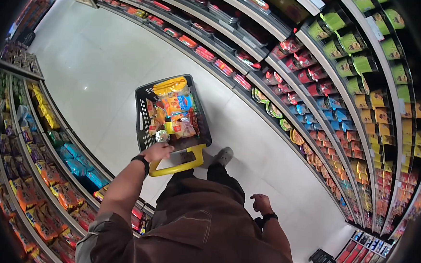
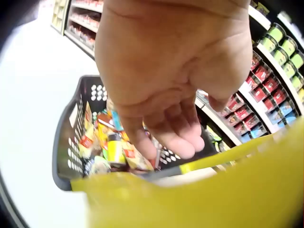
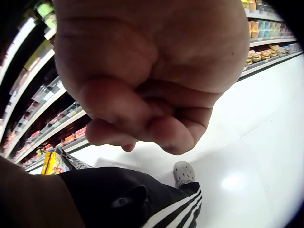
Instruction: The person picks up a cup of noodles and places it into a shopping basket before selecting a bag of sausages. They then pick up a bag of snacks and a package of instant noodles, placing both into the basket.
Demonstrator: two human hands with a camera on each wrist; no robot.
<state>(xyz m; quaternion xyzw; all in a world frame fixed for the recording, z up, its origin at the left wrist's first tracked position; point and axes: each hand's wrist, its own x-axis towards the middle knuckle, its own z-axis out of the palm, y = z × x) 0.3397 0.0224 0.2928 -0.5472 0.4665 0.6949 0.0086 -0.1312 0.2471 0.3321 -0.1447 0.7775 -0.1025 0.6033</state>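
Note:
A black shopping basket [image 1: 141, 110] with punched sides is in front of the person's legs, full of snack packets [image 1: 176, 103]. Its yellow handle [image 1: 198, 156] is raised toward the person. Right by the handle's left end is my left hand [image 1: 157, 152], fingers bent loosely downward and gripping nothing. The left wrist view has that palm [image 2: 175, 61] above the blurred handle [image 2: 190, 199], fingertips overlapping the basket. At the person's right side hangs my right hand [image 1: 262, 203], with loosely curled fingers and nothing in them, as the right wrist view [image 3: 152, 95] confirms.
Shelves of cups and packets [image 1: 314, 89] run along the right side of the aisle. On the left, shelves hold bagged snacks [image 1: 67, 195]. Pale glossy floor [image 1: 93, 76] lies between them. A grey clog [image 1: 224, 156] shows beside the basket, and another dark basket [image 1: 323, 260] sits at lower right.

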